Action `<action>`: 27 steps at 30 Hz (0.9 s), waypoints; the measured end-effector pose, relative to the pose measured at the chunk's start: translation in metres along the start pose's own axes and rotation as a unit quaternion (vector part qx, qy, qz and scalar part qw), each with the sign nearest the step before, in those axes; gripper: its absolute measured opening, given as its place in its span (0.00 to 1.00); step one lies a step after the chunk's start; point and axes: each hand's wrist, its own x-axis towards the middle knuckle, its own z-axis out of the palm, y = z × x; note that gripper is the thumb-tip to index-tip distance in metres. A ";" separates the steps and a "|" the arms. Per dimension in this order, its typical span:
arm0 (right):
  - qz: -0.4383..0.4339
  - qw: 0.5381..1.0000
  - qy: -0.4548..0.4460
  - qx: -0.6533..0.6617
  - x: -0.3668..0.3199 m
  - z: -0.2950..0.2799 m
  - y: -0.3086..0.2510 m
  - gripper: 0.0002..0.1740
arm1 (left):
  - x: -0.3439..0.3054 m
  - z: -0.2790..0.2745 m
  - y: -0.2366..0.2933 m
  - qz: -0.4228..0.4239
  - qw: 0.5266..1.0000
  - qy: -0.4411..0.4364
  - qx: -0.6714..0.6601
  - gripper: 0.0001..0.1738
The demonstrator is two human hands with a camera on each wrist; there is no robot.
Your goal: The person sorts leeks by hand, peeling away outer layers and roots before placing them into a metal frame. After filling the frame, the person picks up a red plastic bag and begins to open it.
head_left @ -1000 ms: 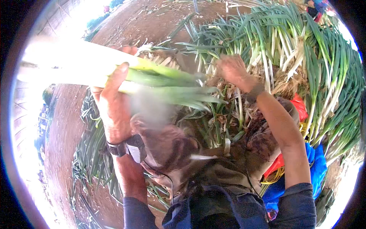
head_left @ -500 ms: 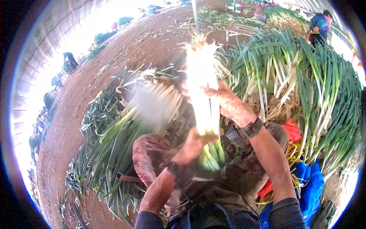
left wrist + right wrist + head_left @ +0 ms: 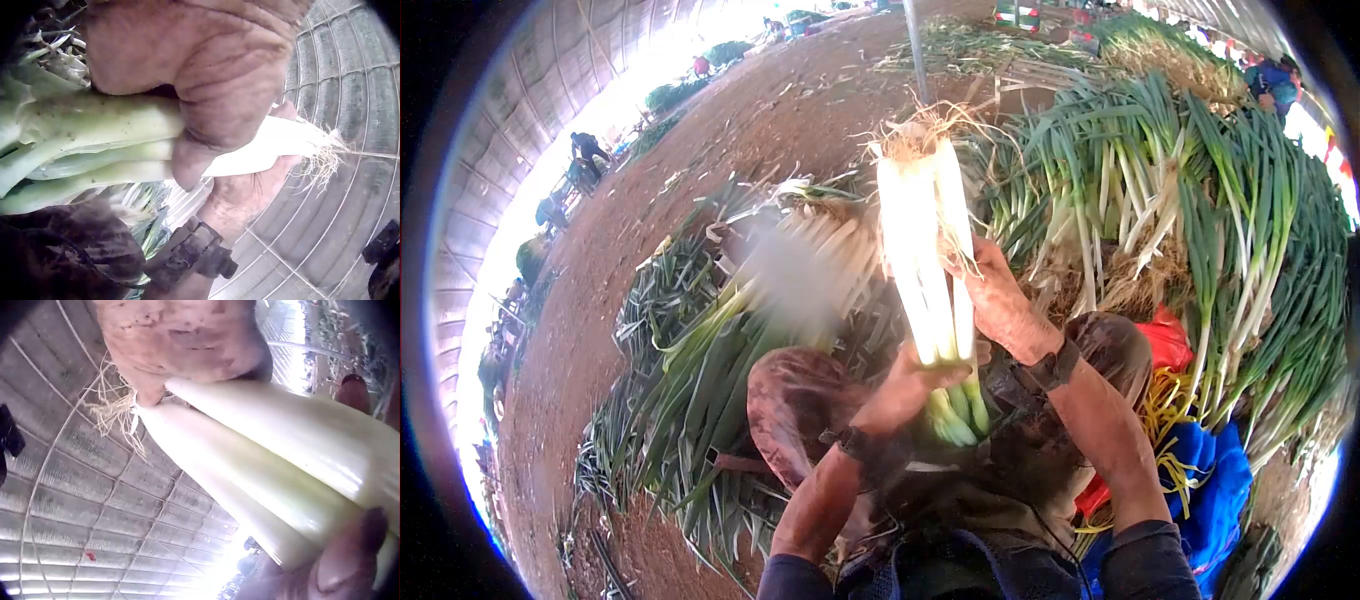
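A small bunch of large green onions (image 3: pixel 912 240) stands root end up in front of me, its white stalks glaring in the light. Stringy roots (image 3: pixel 925 135) spread at the top. My left hand (image 3: pixel 912 382) grips the bunch low down, where white turns green; in the left wrist view its thumb (image 3: pixel 194 159) lies across the stalks. Higher up, the right hand (image 3: pixel 1005 305) holds the white part from the right side. In the right wrist view this hand (image 3: pixel 187 344) is close to the root end, and several thick stalks (image 3: pixel 250 462) run beneath it.
Trimmed green onions (image 3: pixel 710 370) lie heaped at my left. A big pile with long green leaves (image 3: pixel 1250 230) rises on the right. Yellow ties (image 3: pixel 1170 440), red plastic (image 3: pixel 1165 340) and blue cloth (image 3: pixel 1215 480) lie by my right knee. A thin pole (image 3: pixel 916 50) stands ahead.
The bunch swung from lying sideways at the left to root end up in front of me. My right hand, apart from it at first, came onto the stalks, then slid slightly lower.
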 end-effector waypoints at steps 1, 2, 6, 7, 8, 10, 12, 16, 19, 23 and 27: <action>-0.087 0.992 0.056 -0.078 -0.003 -0.003 0.018 0.33 | -0.001 0.001 -0.005 0.025 1.000 0.016 -0.007 0.17; -0.085 0.989 0.089 -0.078 -0.007 0.008 0.002 0.29 | -0.003 0.001 -0.007 0.023 1.000 0.017 -0.008 0.17; -0.051 0.996 0.072 -0.002 -0.011 0.031 -0.042 0.30 | -0.003 -0.007 -0.012 0.015 1.000 0.025 0.011 0.14; -0.008 0.996 0.054 -0.070 -0.017 0.028 -0.042 0.34 | -0.003 -0.008 -0.015 -0.008 0.998 0.042 0.040 0.13; -0.015 0.997 0.059 -0.051 -0.021 0.039 -0.055 0.35 | -0.004 -0.004 -0.011 -0.011 0.998 0.041 0.039 0.13; -0.023 0.997 0.062 -0.031 -0.019 0.042 -0.058 0.36 | -0.004 0.003 -0.001 0.040 0.999 0.002 0.000 0.12; 0.008 0.998 -0.024 0.051 -0.007 0.034 -0.066 0.33 | -0.003 -0.004 -0.006 0.030 1.000 -0.009 0.001 0.14; 0.125 0.942 0.024 0.311 0.005 0.034 -0.118 0.23 | -0.008 -0.004 -0.006 0.004 1.000 -0.011 0.020 0.17; 0.046 0.960 0.048 0.270 0.043 0.005 -0.095 0.26 | -0.009 -0.011 -0.016 0.036 0.998 -0.054 -0.013 0.18; 0.034 0.979 0.172 0.102 0.045 0.020 -0.133 0.20 | -0.008 -0.008 -0.018 0.040 0.998 -0.034 -0.035 0.16; -0.011 0.946 0.282 -0.157 0.067 -0.016 -0.165 0.30 | -0.007 -0.011 -0.021 0.041 0.997 -0.072 0.005 0.15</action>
